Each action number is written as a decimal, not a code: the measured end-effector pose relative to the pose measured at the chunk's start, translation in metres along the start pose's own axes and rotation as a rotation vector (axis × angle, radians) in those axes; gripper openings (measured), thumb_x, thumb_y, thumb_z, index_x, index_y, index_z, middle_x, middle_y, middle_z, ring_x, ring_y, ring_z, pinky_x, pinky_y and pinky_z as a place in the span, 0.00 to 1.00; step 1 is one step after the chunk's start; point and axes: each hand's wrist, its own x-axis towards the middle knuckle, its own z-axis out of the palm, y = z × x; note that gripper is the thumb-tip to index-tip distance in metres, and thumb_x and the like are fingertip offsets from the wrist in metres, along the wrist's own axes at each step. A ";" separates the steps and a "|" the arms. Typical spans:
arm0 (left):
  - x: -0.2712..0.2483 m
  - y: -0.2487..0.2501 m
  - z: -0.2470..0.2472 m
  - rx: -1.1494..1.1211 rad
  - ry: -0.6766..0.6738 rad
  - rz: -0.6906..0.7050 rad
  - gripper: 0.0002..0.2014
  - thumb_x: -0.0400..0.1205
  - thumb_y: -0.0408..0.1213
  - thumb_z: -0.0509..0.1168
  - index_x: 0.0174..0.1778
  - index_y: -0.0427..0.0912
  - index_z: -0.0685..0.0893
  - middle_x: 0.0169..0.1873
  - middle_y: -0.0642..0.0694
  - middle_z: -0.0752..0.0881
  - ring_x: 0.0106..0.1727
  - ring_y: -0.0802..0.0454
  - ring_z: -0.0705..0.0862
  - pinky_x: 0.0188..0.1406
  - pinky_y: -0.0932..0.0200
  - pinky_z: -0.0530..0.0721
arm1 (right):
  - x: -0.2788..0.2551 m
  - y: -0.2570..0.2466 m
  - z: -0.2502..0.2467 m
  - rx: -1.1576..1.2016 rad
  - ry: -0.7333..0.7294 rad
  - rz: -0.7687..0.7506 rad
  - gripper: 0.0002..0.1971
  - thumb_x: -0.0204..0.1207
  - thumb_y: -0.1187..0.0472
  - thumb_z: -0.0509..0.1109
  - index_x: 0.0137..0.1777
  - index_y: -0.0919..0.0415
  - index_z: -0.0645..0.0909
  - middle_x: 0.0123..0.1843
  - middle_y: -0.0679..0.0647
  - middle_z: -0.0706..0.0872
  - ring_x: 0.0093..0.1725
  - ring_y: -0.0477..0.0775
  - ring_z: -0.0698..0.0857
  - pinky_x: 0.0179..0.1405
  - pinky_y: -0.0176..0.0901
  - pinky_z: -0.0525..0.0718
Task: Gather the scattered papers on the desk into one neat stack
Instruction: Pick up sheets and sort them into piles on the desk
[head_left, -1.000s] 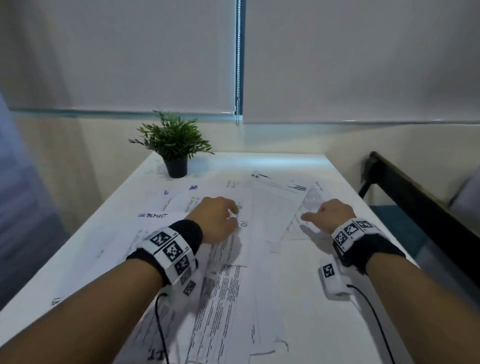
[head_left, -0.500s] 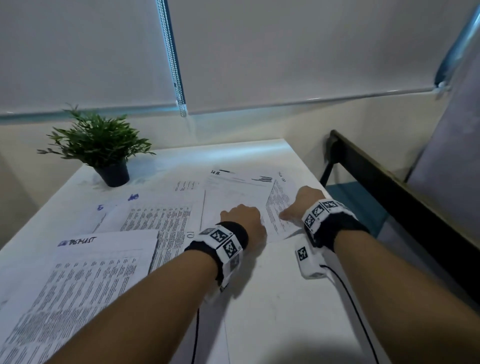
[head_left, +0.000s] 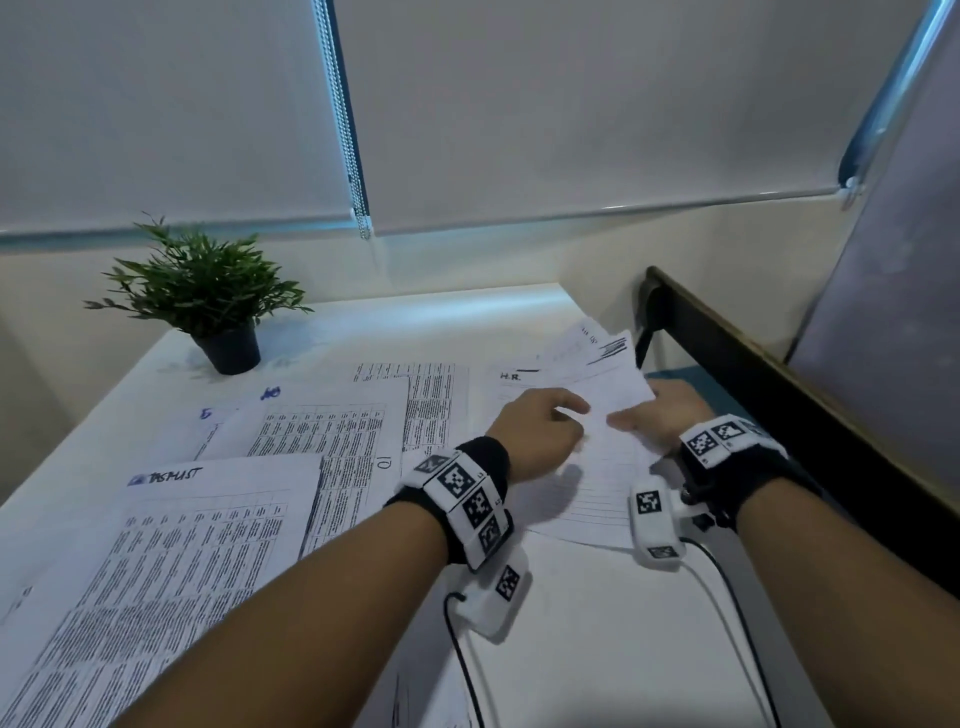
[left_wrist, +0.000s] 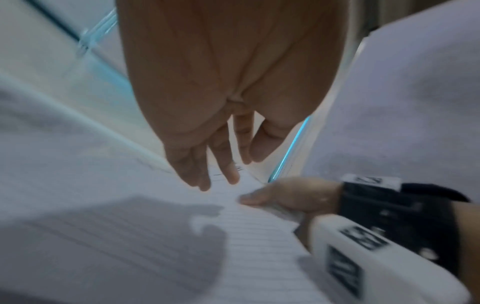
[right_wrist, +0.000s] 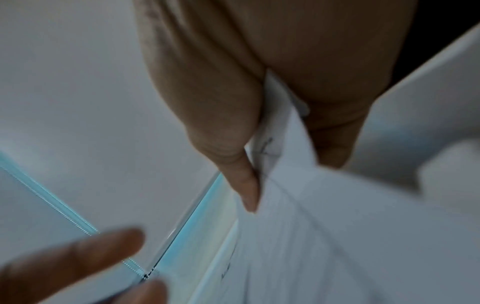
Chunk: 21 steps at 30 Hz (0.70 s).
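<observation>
Printed white papers (head_left: 332, 431) lie scattered over the white desk (head_left: 597, 634); a "TASKLIST" sheet (head_left: 208, 519) overlaps others at the left. At the desk's right edge a few sheets (head_left: 608, 374) are raised and fanned. My right hand (head_left: 660, 415) pinches them, thumb (right_wrist: 246, 185) on top and fingers beneath the sheets (right_wrist: 283, 144). My left hand (head_left: 545, 426) hovers just left of it, its straight fingers (left_wrist: 226, 164) touching the top lined sheet (left_wrist: 182, 226). The right thumb (left_wrist: 259, 198) presses on that same sheet.
A small potted plant (head_left: 208, 296) stands at the far left of the desk. A dark wooden rail (head_left: 779, 400) runs close along the desk's right side. Roller blinds (head_left: 571, 104) cover the wall behind. Wrist-device cables (head_left: 462, 660) trail over the near desk.
My right hand has taken hold of the right-hand sheets and raised them off the desk. My left hand has moved right to meet them. The head view has swung right.
</observation>
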 end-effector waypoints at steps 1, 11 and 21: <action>-0.005 -0.002 -0.009 0.059 0.049 0.005 0.20 0.83 0.37 0.63 0.72 0.50 0.84 0.62 0.46 0.90 0.42 0.54 0.86 0.38 0.64 0.80 | -0.007 0.001 -0.007 0.067 0.016 -0.046 0.13 0.74 0.68 0.80 0.59 0.65 0.91 0.48 0.57 0.94 0.40 0.51 0.89 0.32 0.39 0.84; -0.058 -0.013 -0.103 -0.325 0.300 0.004 0.61 0.68 0.59 0.80 0.90 0.57 0.48 0.82 0.41 0.74 0.80 0.40 0.76 0.80 0.36 0.72 | -0.091 -0.059 -0.025 0.531 -0.130 -0.455 0.17 0.80 0.76 0.71 0.69 0.73 0.83 0.52 0.52 0.97 0.47 0.49 0.97 0.37 0.36 0.91; -0.197 -0.091 -0.218 -0.350 0.582 0.008 0.19 0.81 0.34 0.76 0.67 0.34 0.86 0.58 0.40 0.93 0.58 0.37 0.92 0.65 0.39 0.87 | -0.156 -0.123 0.103 0.470 -0.464 -0.374 0.06 0.76 0.73 0.76 0.48 0.62 0.87 0.45 0.63 0.89 0.44 0.60 0.85 0.46 0.50 0.85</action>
